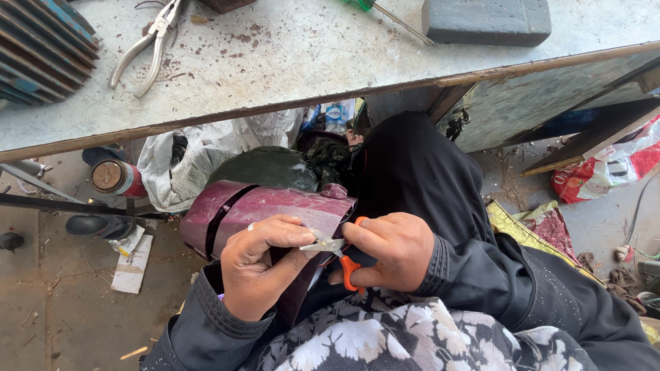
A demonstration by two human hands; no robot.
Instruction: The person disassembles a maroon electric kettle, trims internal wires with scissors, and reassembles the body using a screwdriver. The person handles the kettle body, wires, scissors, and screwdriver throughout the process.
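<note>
Head view — the only one I have. Looking down into the lap: a curved maroon plastic sheet, bent into a loose roll, rests across the knees just below the edge of the grey, scratched metal tabletop.

Left hand — grip closed on the near edge of the maroon sheet, thumb on top, fingers curled under. My reading: it pins and tensions the edge so the blades meet firm material rather than a flapping lip.

Right hand — grip closed through the loops of small orange-handled scissors. The steel blades point left, toward the left thumb, and lie right at the sheet's edge, between the two hands. I cannot tell whether the blades are biting the plastic or only touching it.

So the sheet sits directly under both grips, touching the left hand, with the scissor tips just beside the left thumb. Held low in the lap, it is steadied by the knees as well.

On the tabletop, well apart from the hands: silver pliers lying open-handled, a dark grey rectangular block, a ribbed blue-grey metal casing at the left corner. On the floor left, a red can.
</note>
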